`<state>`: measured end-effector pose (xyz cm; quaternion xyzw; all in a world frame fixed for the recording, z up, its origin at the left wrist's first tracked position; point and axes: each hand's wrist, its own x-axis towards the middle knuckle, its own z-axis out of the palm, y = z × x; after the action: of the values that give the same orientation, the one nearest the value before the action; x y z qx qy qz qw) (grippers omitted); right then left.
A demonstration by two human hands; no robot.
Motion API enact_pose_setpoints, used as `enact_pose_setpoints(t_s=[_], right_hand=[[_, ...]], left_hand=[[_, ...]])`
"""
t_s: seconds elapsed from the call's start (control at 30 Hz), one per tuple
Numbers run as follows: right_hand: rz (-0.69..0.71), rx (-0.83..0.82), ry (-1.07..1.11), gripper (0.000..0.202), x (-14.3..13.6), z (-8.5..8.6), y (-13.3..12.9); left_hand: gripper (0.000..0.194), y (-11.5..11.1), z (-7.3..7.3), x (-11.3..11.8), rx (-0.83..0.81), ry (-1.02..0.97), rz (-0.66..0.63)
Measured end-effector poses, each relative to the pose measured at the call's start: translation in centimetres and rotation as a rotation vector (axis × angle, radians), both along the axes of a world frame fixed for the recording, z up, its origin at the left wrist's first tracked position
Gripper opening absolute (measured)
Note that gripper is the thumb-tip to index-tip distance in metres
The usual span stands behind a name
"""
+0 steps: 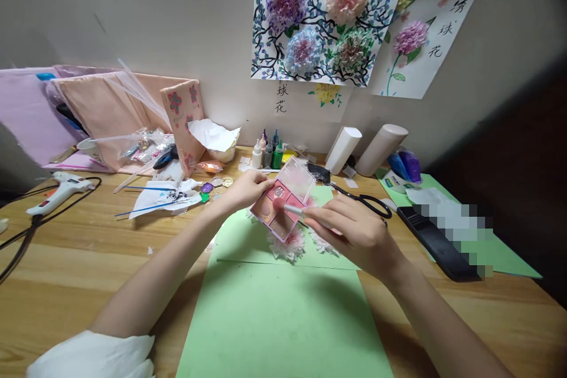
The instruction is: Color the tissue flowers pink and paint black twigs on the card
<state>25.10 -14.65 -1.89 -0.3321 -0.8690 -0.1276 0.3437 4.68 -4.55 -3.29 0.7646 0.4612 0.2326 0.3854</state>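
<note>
My left hand (pixel 251 189) grips the upper left edge of a makeup palette (pixel 290 227), tilted with its clear lid raised. Pink and brownish powders fill its pans. A makeup brush (pixel 293 209) with a pale handle is pinched in my right hand (pixel 354 225), its pink bristles over the pans; whether they touch the powder I cannot tell. Below the palette, ruffled pink-and-white paper flowers (pixel 287 249) lie on green paper (pixel 283 319), partly hidden by the palette and my right hand.
Black scissors (pixel 374 204) lie beyond my right hand, near a black tray (pixel 436 242). Paint bottles (pixel 268 155) stand by the wall. At left are a hot glue gun (pixel 57 192) with its cord, blue brushes (pixel 150 207) on stained tissue, and a peach fabric box (pixel 119 112).
</note>
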Motion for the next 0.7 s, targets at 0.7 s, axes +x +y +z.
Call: enact_pose_setpoints(t_s=[0.7], right_hand=[[0.038,-0.073,-0.193,0.019,0.2,0.0,0.0]], left_hand=[[0.034,-0.3,0.6,-0.1,0.112,0.172,-0.114]])
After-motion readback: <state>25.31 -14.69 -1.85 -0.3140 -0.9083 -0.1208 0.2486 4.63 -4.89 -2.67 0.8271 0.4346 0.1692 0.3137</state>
